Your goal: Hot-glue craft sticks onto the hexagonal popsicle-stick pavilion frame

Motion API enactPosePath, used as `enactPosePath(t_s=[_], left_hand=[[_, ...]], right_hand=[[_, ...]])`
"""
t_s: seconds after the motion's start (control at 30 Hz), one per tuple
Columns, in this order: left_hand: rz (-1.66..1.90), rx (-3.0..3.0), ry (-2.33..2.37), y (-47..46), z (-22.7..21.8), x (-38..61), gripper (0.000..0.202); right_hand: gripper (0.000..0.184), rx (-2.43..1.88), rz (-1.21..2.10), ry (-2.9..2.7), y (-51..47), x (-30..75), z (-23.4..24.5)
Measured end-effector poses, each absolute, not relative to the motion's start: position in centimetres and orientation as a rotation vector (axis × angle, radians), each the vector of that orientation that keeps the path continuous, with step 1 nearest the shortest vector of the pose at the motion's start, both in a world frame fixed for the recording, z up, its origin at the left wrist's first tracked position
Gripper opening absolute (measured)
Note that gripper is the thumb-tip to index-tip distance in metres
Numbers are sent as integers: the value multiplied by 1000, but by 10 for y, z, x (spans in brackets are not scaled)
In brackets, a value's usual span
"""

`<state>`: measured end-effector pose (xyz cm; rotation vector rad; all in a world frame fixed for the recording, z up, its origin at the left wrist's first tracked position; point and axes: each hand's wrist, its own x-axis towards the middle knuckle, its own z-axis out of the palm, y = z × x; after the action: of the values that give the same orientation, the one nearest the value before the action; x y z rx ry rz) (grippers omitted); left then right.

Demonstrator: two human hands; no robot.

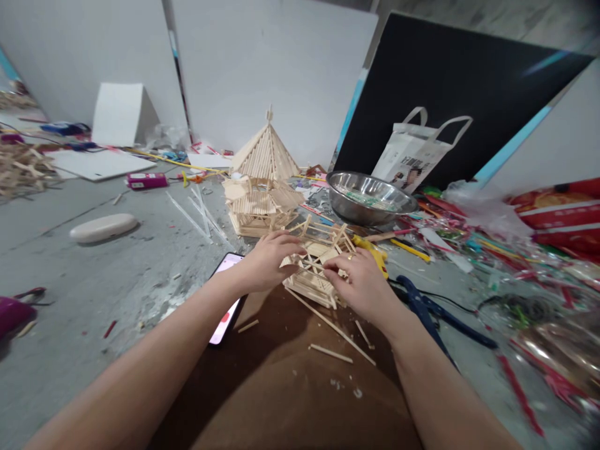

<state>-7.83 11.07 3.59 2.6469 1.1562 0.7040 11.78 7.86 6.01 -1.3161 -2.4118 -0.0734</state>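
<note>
A small unfinished frame of wooden sticks (315, 265) stands on a brown board (281, 375) in front of me. My left hand (267, 259) rests on its left side, fingers curled over the top sticks. My right hand (360, 281), with a ring on one finger, pinches the sticks on its right side. Behind the frame stands a finished stick pavilion (262, 181) with a pointed roof. Loose sticks (330, 325) lie on the board near my right wrist.
A phone (225, 306) lies under my left wrist. A steel bowl (370, 197) sits behind right, next to a paper bag (415, 153). A yellow tool (372, 250), dark blue pliers (431, 312), coloured scraps and wrappers cover the right. A white oval object (103, 226) lies at left.
</note>
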Motion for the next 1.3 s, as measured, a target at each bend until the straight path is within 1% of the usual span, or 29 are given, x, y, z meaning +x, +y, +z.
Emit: enactPosePath(t_s=[0.17,0.27,0.37,0.53,0.8,1.03,1.3], left_hand=[[667,2617,1148,108,61,-97,31],[764,2536,1096,105,81,-115,31],[813,2504,1140,103,88,-123,31],[741,2593,1127,100,91,-121,35],[651,2526,1306,95,124,-129,40],[718,2489,1259,102,117,-122,38],[673,2616,1233,106,105,-125,33]], right_hand=[[14,-1347,-55,-2418,77,117,62],[14,-1371,-45,-2422,77,117,62],[15,-1371,-37,-2430,77,117,62],[14,-1358,-23,-2420,78,117,61],[13,-1311,2,-2411,77,119,60],[12,-1321,53,-2390,79,119,61],[12,-1295,45,-2401,81,119,60]])
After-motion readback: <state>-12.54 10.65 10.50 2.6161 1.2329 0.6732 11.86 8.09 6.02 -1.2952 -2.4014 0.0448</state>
